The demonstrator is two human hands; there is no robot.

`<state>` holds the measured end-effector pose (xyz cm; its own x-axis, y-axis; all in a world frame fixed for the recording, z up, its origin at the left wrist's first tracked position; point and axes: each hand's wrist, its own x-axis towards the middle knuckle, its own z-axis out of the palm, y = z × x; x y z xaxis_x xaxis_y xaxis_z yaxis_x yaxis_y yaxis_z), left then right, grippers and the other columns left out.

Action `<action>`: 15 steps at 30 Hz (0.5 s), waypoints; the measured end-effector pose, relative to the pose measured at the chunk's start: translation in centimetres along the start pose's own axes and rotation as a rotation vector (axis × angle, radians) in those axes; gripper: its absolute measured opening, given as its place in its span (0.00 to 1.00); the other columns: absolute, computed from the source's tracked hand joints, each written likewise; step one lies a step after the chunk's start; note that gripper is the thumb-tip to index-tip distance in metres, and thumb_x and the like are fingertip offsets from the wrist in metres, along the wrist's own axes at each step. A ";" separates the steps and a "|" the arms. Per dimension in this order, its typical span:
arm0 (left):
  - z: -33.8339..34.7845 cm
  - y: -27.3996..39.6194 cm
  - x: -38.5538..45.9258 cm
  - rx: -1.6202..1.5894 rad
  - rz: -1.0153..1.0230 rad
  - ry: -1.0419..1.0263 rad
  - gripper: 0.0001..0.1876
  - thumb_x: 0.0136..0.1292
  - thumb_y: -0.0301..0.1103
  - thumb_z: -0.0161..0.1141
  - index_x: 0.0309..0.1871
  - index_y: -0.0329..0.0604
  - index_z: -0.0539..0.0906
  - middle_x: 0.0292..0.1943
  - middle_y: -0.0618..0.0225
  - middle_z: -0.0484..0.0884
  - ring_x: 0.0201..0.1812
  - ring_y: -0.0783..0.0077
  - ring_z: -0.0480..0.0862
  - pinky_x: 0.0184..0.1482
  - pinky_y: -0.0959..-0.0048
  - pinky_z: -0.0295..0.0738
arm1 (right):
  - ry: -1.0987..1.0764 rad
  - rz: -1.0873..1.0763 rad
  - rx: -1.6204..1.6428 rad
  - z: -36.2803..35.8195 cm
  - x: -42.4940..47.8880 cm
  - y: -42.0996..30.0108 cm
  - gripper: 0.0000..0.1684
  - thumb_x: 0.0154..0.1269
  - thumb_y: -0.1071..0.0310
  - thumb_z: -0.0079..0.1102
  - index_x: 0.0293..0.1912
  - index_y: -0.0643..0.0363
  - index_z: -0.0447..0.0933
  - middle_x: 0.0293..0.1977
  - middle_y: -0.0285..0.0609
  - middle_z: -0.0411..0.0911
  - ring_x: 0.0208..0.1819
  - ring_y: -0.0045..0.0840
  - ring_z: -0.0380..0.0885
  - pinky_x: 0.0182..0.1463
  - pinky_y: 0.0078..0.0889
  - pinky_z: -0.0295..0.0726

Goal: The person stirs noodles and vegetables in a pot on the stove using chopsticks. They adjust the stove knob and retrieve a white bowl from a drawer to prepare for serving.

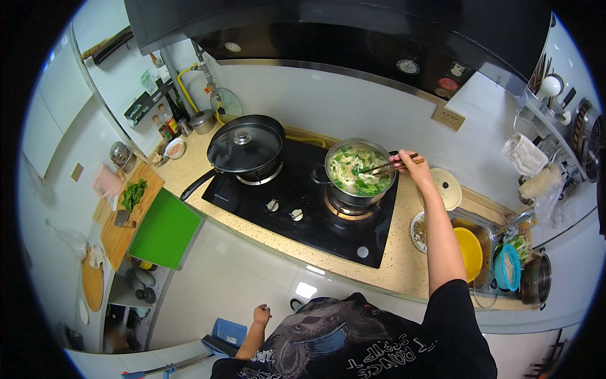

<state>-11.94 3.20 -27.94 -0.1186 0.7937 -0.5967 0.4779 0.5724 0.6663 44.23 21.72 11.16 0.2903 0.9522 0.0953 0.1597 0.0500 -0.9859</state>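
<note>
My right hand (410, 166) holds a pair of dark chopsticks (386, 166) whose tips reach into the food in a steel pot (357, 196). Leafy greens and pale, thin strands (350, 166) fill the pot, which stands on the right burner of a black gas hob (293, 180). On the left burner is a black frying pan (199, 184) with a glass lid (246, 147) over it. Low beside my body hangs my left hand (262, 313), its fingers curled, with nothing seen in it; it touches neither the hob nor the counter.
Right of the hob are a pale lid (446, 189), a plate of food (419, 232) and a sink holding a yellow basin (467, 253). Chopped greens (134, 194) and a cleaver (121, 219) lie on a wooden board (111, 241) at the left. A blue dustpan (229, 331) is on the floor.
</note>
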 end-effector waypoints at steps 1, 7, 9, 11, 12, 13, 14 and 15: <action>0.1 0.3 0.1 -0.005 0.006 -0.008 0.20 0.53 0.28 0.51 0.49 0.26 0.72 0.36 0.46 0.79 0.23 0.63 0.82 0.27 0.73 0.77 | -0.012 -0.005 -0.010 0.0 -0.5 -0.6 0.18 0.62 0.54 0.49 0.34 0.60 0.75 0.32 0.36 0.79 0.30 0.15 0.75 0.38 0.18 0.73; 0.4 0.9 1.0 -0.010 -0.001 -0.048 0.19 0.53 0.28 0.52 0.48 0.25 0.72 0.36 0.46 0.79 0.23 0.63 0.82 0.27 0.73 0.78 | -0.033 -0.041 -0.030 -0.6 -2.2 -3.4 0.17 0.62 0.55 0.50 0.32 0.60 0.75 0.30 0.37 0.79 0.29 0.15 0.75 0.36 0.17 0.74; 0.4 0.8 1.0 -0.031 -0.013 -0.043 0.19 0.53 0.28 0.52 0.48 0.25 0.73 0.36 0.46 0.79 0.24 0.63 0.82 0.26 0.73 0.78 | 0.037 -0.044 -0.023 -1.0 -2.4 -4.5 0.17 0.62 0.55 0.50 0.32 0.60 0.75 0.29 0.37 0.79 0.29 0.15 0.75 0.35 0.17 0.74; 0.2 0.7 0.7 -0.029 -0.019 -0.042 0.19 0.53 0.28 0.52 0.48 0.25 0.73 0.36 0.46 0.79 0.24 0.63 0.82 0.26 0.73 0.78 | 0.119 -0.061 -0.003 -1.3 -2.2 -4.7 0.18 0.62 0.54 0.50 0.32 0.60 0.75 0.29 0.38 0.79 0.29 0.15 0.75 0.34 0.17 0.73; 0.0 0.7 0.5 -0.018 -0.018 -0.043 0.19 0.53 0.27 0.52 0.48 0.25 0.73 0.36 0.46 0.79 0.24 0.63 0.82 0.26 0.73 0.78 | 0.168 -0.078 0.014 -1.5 -2.0 -4.6 0.18 0.62 0.54 0.50 0.32 0.60 0.75 0.29 0.38 0.79 0.29 0.15 0.75 0.33 0.16 0.73; -0.1 0.8 0.4 -0.007 -0.017 -0.044 0.19 0.53 0.27 0.51 0.48 0.25 0.73 0.36 0.46 0.79 0.24 0.63 0.82 0.26 0.73 0.78 | 0.215 -0.094 0.031 -1.5 -1.7 -4.4 0.18 0.62 0.54 0.50 0.32 0.60 0.75 0.29 0.39 0.79 0.29 0.15 0.75 0.33 0.16 0.73; -0.2 0.8 0.2 -0.021 -0.027 -0.044 0.19 0.53 0.27 0.51 0.48 0.25 0.73 0.35 0.46 0.79 0.24 0.63 0.82 0.26 0.73 0.78 | 0.242 -0.109 0.032 -1.4 -1.5 -4.1 0.18 0.62 0.54 0.50 0.32 0.61 0.75 0.30 0.39 0.79 0.28 0.14 0.75 0.33 0.16 0.73; -0.4 0.8 0.0 -0.033 -0.035 -0.046 0.19 0.53 0.27 0.51 0.48 0.25 0.73 0.35 0.47 0.79 0.24 0.63 0.82 0.26 0.73 0.79 | 0.256 -0.142 0.038 -1.5 -1.0 -3.2 0.18 0.62 0.55 0.50 0.32 0.61 0.75 0.30 0.39 0.79 0.28 0.14 0.74 0.33 0.16 0.73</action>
<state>-11.90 3.73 -27.19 -0.0944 0.7636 -0.6388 0.4452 0.6063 0.6589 44.87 20.18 14.46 0.4968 0.8282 0.2592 0.1815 0.1929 -0.9643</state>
